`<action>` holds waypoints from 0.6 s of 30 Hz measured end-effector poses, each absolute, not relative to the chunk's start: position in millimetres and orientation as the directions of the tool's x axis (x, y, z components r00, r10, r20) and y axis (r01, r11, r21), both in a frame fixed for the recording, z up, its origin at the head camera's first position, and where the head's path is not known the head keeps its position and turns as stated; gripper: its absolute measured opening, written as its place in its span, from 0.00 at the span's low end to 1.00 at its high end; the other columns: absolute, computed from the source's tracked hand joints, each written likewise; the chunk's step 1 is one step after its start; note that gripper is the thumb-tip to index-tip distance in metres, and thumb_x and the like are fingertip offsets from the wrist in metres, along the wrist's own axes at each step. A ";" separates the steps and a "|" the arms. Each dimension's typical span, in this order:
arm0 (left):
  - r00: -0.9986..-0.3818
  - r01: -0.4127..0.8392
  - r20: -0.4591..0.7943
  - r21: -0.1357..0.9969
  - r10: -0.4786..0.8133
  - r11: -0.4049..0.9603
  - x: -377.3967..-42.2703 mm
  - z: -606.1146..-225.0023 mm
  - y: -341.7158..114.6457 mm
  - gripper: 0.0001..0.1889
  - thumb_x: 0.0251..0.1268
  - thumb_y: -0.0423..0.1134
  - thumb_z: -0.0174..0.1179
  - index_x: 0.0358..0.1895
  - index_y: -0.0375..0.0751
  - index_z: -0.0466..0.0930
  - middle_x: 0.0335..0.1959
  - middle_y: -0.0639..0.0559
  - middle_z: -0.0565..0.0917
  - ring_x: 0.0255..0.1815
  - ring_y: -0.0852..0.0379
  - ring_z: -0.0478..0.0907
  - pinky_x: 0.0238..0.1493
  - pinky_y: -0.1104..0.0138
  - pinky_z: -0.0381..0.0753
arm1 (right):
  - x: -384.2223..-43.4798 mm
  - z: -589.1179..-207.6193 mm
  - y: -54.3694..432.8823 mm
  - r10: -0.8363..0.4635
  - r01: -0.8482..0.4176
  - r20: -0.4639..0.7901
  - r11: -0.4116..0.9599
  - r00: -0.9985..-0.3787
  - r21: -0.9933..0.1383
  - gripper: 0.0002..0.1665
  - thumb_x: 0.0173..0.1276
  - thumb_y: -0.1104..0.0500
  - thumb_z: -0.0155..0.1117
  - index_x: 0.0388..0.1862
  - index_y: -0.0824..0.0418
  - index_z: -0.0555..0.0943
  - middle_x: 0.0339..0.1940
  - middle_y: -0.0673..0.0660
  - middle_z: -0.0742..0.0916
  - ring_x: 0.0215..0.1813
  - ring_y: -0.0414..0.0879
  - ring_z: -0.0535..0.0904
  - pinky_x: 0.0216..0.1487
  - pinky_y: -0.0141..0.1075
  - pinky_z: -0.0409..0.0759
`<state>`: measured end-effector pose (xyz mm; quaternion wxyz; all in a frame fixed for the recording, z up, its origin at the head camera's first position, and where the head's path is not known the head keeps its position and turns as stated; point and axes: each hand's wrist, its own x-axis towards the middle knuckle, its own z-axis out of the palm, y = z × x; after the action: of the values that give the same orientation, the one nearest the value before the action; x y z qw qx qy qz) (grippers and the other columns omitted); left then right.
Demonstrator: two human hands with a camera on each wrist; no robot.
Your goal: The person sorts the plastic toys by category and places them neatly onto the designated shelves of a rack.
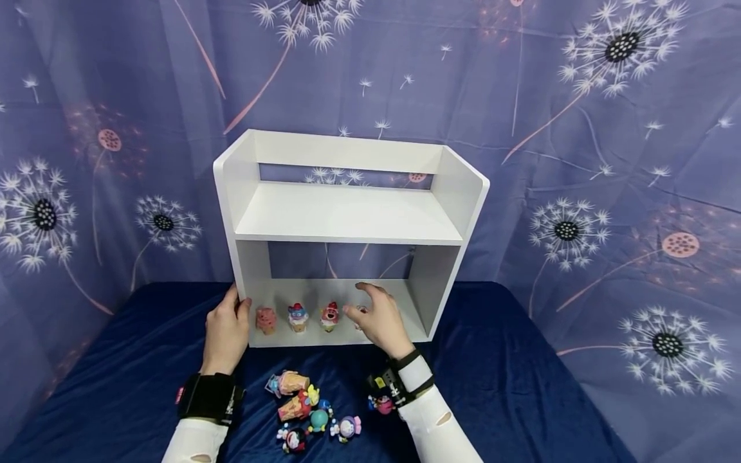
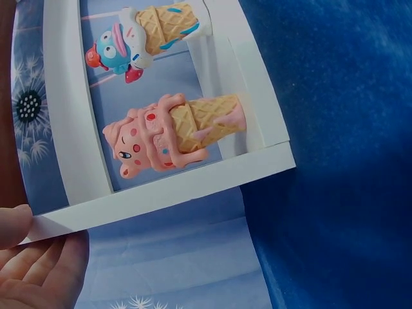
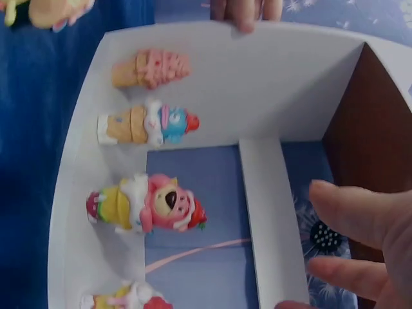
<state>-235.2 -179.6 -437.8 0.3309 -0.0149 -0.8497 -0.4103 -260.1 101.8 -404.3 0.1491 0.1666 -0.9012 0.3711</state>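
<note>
The left hand (image 1: pixel 224 335) grips the white shelf (image 1: pixel 347 212) by its side, probably to steady it, while the right hand (image 1: pixel 382 318), thumb and fingers parted and empty, hovers by the fourth figurine (image 3: pixel 129 298), upright on the lower board (image 1: pixel 315 291), seemingly spaced for display.

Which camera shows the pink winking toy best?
The left wrist view: the winking toy is biggest there, with its face and cone clear. The head view shows it tiny, near the left hand; the right wrist view shows it small and blurry, its face hard to make out.
</note>
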 end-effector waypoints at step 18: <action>-0.779 0.295 0.579 0.678 -0.242 0.673 -236.1 -439.5 -181.4 0.15 0.74 0.29 0.53 0.60 0.32 0.73 0.45 0.28 0.82 0.43 0.32 0.81 0.39 0.43 0.76 | -223.9 -405.1 84.5 -0.455 -0.464 0.188 0.633 -0.870 -0.620 0.28 0.61 0.47 0.73 0.58 0.55 0.82 0.55 0.51 0.84 0.51 0.53 0.80 0.47 0.42 0.77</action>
<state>-236.1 -181.4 -439.5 0.3324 -0.0158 -0.8522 -0.4038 -223.9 84.5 -405.1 0.0067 0.2544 -0.9035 0.3450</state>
